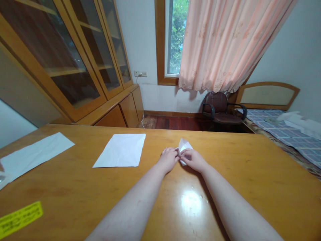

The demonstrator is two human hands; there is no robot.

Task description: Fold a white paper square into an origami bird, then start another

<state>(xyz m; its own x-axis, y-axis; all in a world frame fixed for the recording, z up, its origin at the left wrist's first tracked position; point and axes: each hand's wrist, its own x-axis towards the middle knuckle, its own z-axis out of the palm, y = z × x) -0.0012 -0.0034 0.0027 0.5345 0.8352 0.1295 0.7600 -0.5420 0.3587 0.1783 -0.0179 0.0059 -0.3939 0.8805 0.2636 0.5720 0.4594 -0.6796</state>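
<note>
A small folded piece of white paper (184, 146) lies on the wooden table (250, 174) just past my hands. My left hand (168, 159) and my right hand (193, 159) meet at its near edge, fingers curled and pinching the paper between them. Only the paper's pointed far part shows; the rest is hidden under my fingers. Both forearms reach in from the bottom of the view.
A flat white sheet (121, 150) lies left of my hands, a longer white sheet (32, 154) at the table's far left, and a yellow label (20, 218) at the near left. Beyond the table are a wooden cabinet (82, 67), a dark chair (220, 108) and a bed (288, 130).
</note>
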